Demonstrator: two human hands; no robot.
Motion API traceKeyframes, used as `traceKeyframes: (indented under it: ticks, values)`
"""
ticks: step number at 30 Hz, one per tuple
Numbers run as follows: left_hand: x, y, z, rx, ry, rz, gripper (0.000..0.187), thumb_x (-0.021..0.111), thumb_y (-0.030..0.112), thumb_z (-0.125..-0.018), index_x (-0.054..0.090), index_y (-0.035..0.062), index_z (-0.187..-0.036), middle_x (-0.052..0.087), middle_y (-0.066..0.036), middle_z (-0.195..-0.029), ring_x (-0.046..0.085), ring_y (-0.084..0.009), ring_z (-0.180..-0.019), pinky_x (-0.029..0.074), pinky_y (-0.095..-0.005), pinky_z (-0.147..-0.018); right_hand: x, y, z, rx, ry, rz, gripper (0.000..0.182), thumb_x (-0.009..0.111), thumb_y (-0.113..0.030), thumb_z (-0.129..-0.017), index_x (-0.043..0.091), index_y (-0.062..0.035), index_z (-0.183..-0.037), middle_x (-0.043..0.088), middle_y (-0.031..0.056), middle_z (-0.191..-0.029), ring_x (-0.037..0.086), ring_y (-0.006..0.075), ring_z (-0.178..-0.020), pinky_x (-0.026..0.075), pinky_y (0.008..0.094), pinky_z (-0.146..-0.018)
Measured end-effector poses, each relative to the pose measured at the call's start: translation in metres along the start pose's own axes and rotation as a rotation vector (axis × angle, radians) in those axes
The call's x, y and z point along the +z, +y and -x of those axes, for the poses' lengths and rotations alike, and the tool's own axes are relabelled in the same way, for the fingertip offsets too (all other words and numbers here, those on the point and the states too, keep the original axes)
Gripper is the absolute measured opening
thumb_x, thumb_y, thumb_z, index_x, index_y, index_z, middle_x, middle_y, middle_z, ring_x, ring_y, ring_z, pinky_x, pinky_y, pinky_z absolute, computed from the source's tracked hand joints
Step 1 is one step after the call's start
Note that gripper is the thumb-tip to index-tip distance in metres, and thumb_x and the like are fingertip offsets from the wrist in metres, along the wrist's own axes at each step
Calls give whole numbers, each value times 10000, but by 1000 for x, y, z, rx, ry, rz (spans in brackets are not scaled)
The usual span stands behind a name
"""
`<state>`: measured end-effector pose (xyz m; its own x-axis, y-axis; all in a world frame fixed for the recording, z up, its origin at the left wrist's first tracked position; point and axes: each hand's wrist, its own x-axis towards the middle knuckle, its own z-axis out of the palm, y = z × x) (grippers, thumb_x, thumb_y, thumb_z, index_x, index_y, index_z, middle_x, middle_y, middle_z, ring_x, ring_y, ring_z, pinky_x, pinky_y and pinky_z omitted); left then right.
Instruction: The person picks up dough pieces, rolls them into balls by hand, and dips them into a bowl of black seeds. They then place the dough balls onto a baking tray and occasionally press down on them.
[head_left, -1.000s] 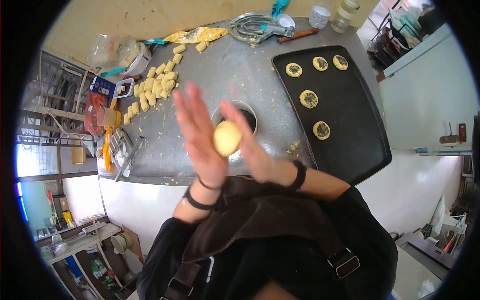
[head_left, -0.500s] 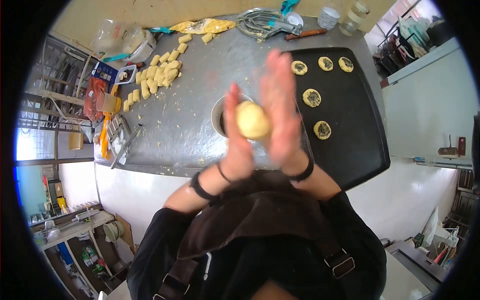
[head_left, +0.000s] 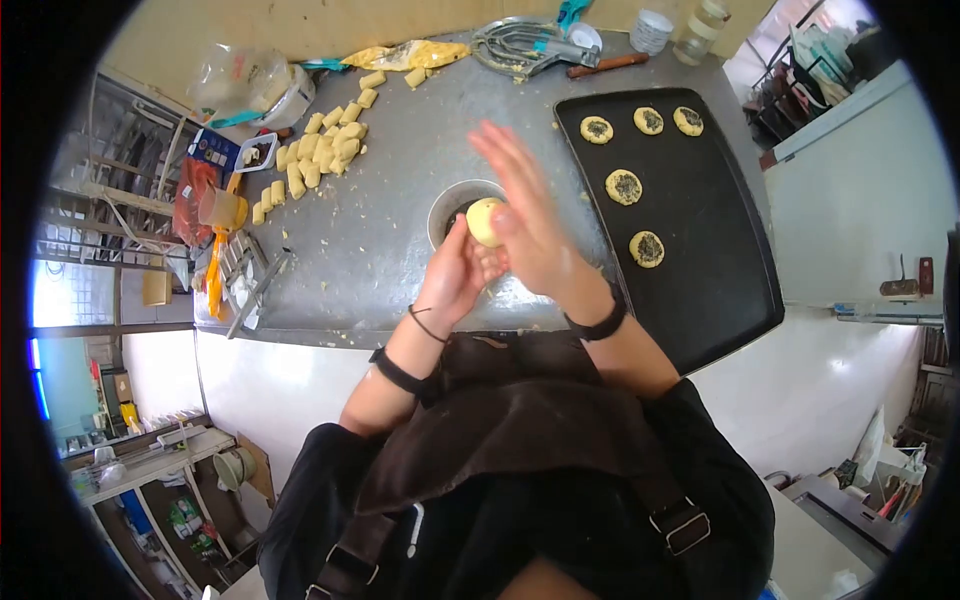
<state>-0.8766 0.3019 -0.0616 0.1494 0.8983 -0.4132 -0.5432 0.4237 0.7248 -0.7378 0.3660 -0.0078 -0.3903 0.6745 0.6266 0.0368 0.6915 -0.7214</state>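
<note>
Dough ball [head_left: 486, 222], smooth, round and pale yellow, might slip from our hands

We have it up over the near right side of a round, silver metal bowl [head_left: 434, 215] with dark stuff inside. The fingers of our left hand [head_left: 457, 272] curl in, so that grip is part shut, with the ball between its thumb and fingers. Our right hand [head_left: 535, 230] is wide open, its fingers straight and blurry, with its thumb against the ball.

If we push too hard with one palm, we think the ball could go flat or lopsided. If our left grip gets loose, it could drop into the bowl and get dark bits on it, or roll over the grey metal bench [head_left: 390, 245] and pick up crumbs. If we swing our right arm out too far, we could bump the flat black metal tray [head_left: 700, 280] and nudge its five round, yellow, dark-topped dough pieces [head_left: 646, 250].
</note>
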Motion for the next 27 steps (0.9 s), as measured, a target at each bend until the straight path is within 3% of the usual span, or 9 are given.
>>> traceKeyframes:
  ticks: [1, 4, 8, 11, 14, 15, 23, 26, 27]
  values:
    - [-59, -21, -24, -28, -591, 412, 539, 230, 437, -1027, 397, 37, -1348, 507, -186, -1297, 597, -273, -1100, 503, -348, -908, -11, 4, 5, 11, 16, 33, 670, 322, -515, -961, 380, -9, -1397, 369, 217, -1437, 303, 399, -1350, 211, 457, -1114]
    - [-33, 4, -10, 65, -129, 139, 513, 306, 395, -1021, 346, 29, -1379, 495, -200, -1315, 602, -295, -1097, 552, -348, -855, -46, 16, 27, 64, 153, -58, 650, 317, -475, -982, 367, 28, -1391, 369, 208, -1442, 306, 350, -1362, 191, 425, -1126]
    - [-72, 18, -41, 143, -206, 119, 445, 416, 269, -1005, 358, 7, -1360, 521, -218, -1281, 615, -338, -1061, 578, -331, -799, -69, 14, 57, 182, 258, -78, 665, 310, -476, -994, 352, 56, -1390, 362, 196, -1451, 303, 299, -1371, 180, 391, -1131]
    - [-70, 28, -55, 120, 62, -593, 453, 559, 264, -926, 453, 36, -1303, 589, -180, -1217, 642, -329, -1007, 563, -340, -816, -80, 8, 75, 317, 323, -95, 680, 300, -509, -986, 325, 14, -1421, 330, 157, -1480, 269, 273, -1393, 167, 409, -1139]
    - [-77, 16, -73, 374, -2, -1409, 465, 669, 268, -812, 546, 119, -1235, 647, -152, -1093, 658, -308, -953, 535, -375, -818, -99, 5, 93, 326, 335, -31, 676, 306, -516, -986, 340, 0, -1421, 363, 143, -1463, 306, 260, -1373, 187, 402, -1126]
    - [-58, 16, -70, 315, 64, -1542, 437, 705, 270, -745, 593, 168, -1154, 661, -139, -1019, 650, -309, -934, 505, -419, -814, -101, 2, 98, 359, 358, -37, 671, 306, -517, -986, 344, -7, -1420, 367, 135, -1461, 307, 254, -1373, 187, 404, -1126]
    - [-61, -34, -111, 412, -92, -2010, 388, 695, 207, -727, 589, 120, -1090, 654, -142, -1023, 628, -331, -917, 496, -438, -815, -102, 5, 114, 412, 474, -98, 638, 315, -496, -991, 381, -4, -1392, 397, 135, -1425, 356, 245, -1324, 231, 393, -1103]
    - [-58, -16, -104, 237, -119, -1838, 417, 716, 204, -712, 578, 129, -1099, 645, -135, -1063, 626, -356, -881, 510, -420, -791, -96, 13, 116, 379, 407, -61, 552, 388, -400, -991, 397, -5, -1377, 423, 133, -1394, 380, 244, -1297, 253, 379, -1090]
    - [-57, -7, -93, 272, -106, -1725, 424, 723, 204, -756, 558, 107, -1134, 654, -104, -1053, 649, -308, -864, 530, -370, -784, -91, 19, 117, 340, 345, -31, 478, 495, -251, -951, 417, -8, -1355, 436, 135, -1379, 403, 248, -1274, 279, 370, -1072]
